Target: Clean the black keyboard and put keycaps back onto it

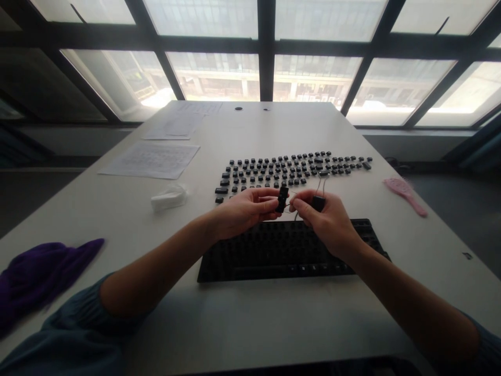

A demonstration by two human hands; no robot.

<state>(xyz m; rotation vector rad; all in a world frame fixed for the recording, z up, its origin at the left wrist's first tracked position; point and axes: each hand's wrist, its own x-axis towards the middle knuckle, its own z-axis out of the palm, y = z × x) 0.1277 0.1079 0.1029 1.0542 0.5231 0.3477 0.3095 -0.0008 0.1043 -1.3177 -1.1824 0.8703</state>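
My left hand (246, 211) pinches a black keycap (282, 199), long and upright, between thumb and fingertips. Close by on its right, my right hand (327, 219) is closed around a wire keycap puller (318, 203) with a black middle. Thin wire loops stick out above the puller, and its lower wires reach toward the keycap; whether they touch it I cannot tell. Both hands are above the far edge of a black keyboard (258, 274). Beyond them, many loose black keycaps (277, 171) lie in rows on the white table.
On the left are printed papers (151, 160), a crumpled white tissue or wrapper (169, 198) and a purple cloth (43, 269). A pink brush (405, 194) lies near the right edge of the white table (266, 318). Windows stand behind the far edge.
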